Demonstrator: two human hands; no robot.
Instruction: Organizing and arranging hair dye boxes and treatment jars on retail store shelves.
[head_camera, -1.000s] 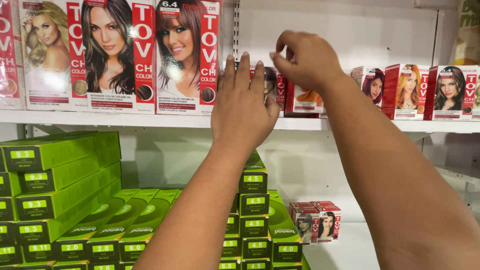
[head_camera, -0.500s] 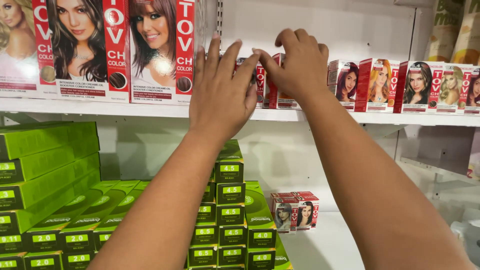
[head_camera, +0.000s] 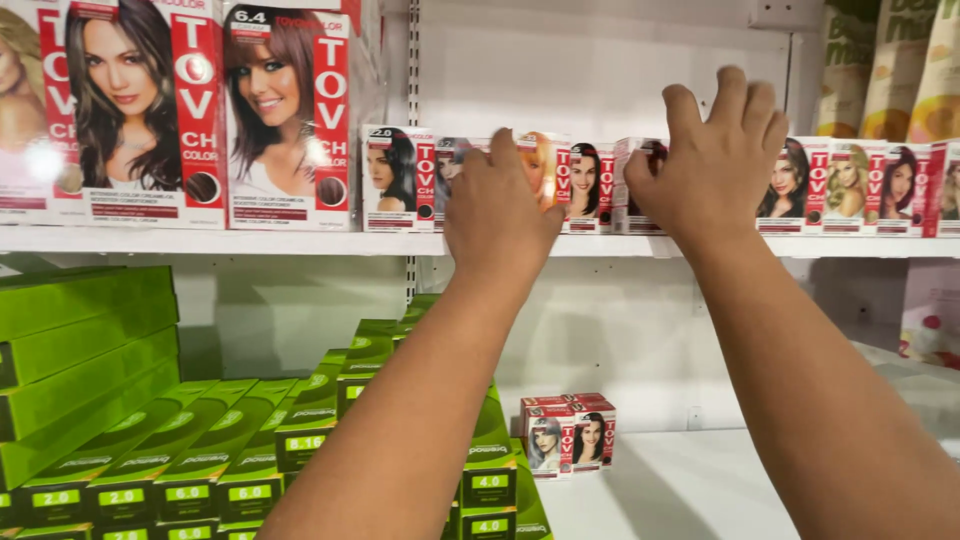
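Observation:
A row of small red-and-white hair colour boxes (head_camera: 400, 178) stands on the white upper shelf (head_camera: 300, 240). My left hand (head_camera: 500, 212) reaches up to the row, and its fingers curl around a small box with a blonde face (head_camera: 540, 160). Further right, my right hand (head_camera: 715, 155) grips the top of another small box (head_camera: 640, 180), fingers hooked over it. More small boxes (head_camera: 850, 185) continue to the right of that hand. The boxes directly behind both hands are hidden.
Large hair colour boxes (head_camera: 285, 120) stand at the left of the upper shelf. Green boxes (head_camera: 90, 330) are stacked in rows at lower left. Two small boxes (head_camera: 568, 435) sit on the lower white shelf (head_camera: 700, 480). Beige pouches (head_camera: 900, 60) hang at top right.
My hands have moved apart along the row of small boxes. The left hand's fingers, spread flat before, now curl onto a box. The view has shifted right.

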